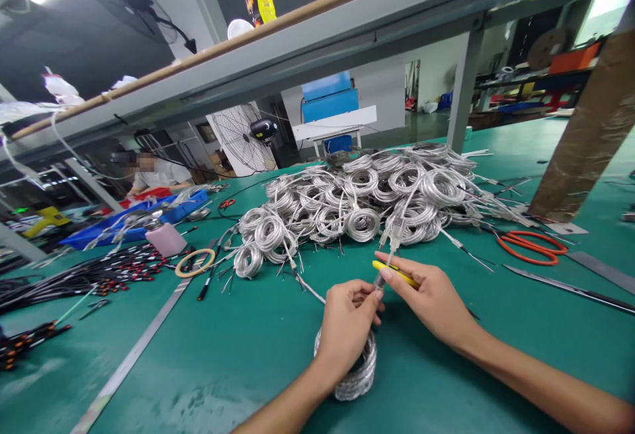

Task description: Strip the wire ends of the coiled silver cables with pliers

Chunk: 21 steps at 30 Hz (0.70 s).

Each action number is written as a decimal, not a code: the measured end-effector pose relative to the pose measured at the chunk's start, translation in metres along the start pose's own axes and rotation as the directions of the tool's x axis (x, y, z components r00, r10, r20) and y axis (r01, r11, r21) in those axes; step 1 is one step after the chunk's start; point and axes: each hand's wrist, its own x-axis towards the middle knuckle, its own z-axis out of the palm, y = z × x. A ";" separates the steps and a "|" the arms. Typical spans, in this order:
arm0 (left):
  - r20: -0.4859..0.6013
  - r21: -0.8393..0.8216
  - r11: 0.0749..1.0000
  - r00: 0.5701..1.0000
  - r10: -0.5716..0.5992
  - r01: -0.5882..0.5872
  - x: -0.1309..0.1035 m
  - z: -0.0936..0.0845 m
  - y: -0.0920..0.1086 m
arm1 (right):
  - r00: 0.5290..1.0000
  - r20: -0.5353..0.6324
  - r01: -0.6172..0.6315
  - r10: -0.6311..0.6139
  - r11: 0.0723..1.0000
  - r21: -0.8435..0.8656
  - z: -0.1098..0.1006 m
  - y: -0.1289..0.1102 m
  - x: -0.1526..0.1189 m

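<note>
My left hand (347, 318) is closed on a cable end with a grey connector (380, 281), its thumb and fingers pinching it. Beneath this hand a coil of clear-sheathed silver cable (358, 384) rests on the green table. My right hand (429, 292) is closed around a yellow-handled tool (404, 278), with thumb and fingertips close to the connector. The tool's working end is hidden. Just beyond the fingertips is a clear plastic connector (395, 235). Behind both hands lies a large heap of coiled silver cables (362, 182).
Orange-handled scissors (533, 249), tweezers (570, 287) and a brown post (585, 130) are at the right. To the left are a steel ruler (133, 361), a tape ring (195, 262), a pink bottle (166, 239), black cables (99, 272) and a blue tray (119, 222). A person sits beyond.
</note>
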 end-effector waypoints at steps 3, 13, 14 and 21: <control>0.008 -0.002 1.000 1.000 0.028 -0.028 -0.001 0.000 0.001 | 1.000 0.024 0.016 -0.015 0.999 -0.049 0.004 -0.001 -0.005; 0.055 0.048 0.996 0.996 0.067 -0.070 -0.003 -0.001 0.001 | 0.998 0.047 0.050 -0.047 0.997 -0.060 0.006 -0.001 -0.006; 0.057 0.068 0.995 0.996 0.063 -0.067 -0.004 -0.001 0.001 | 0.998 0.034 0.056 -0.054 0.997 -0.059 0.005 -0.001 -0.003; 0.015 0.253 0.949 0.981 0.192 -0.190 -0.007 -0.001 -0.006 | 0.999 0.041 0.003 -0.007 0.996 0.086 0.001 -0.003 0.002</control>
